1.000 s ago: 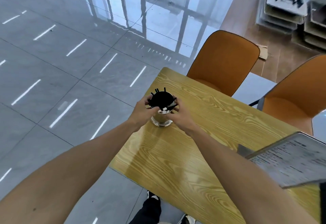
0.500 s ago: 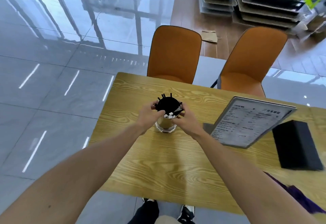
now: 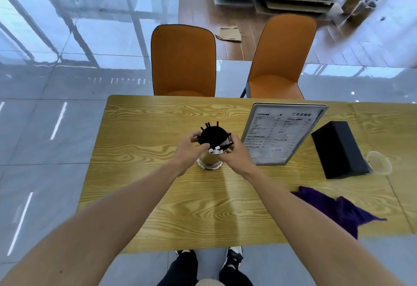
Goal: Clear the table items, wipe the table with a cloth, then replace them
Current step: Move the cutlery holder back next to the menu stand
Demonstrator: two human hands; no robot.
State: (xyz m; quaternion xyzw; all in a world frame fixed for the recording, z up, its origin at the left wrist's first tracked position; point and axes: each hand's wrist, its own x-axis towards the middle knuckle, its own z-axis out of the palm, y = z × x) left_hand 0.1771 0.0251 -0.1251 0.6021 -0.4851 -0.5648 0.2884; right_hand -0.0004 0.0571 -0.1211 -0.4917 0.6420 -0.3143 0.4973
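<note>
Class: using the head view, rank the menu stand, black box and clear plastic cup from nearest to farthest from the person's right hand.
1. Menu stand, just right of the right hand.
2. Black box, beyond the stand.
3. Clear plastic cup, behind the box.

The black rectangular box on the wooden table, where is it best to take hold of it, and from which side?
Grip the black rectangular box across its two long sides, coming from above. It lies flat and narrow, so one hand probably spans it. Avoid the near right corner, where a clear plastic cup sits close.
</note>
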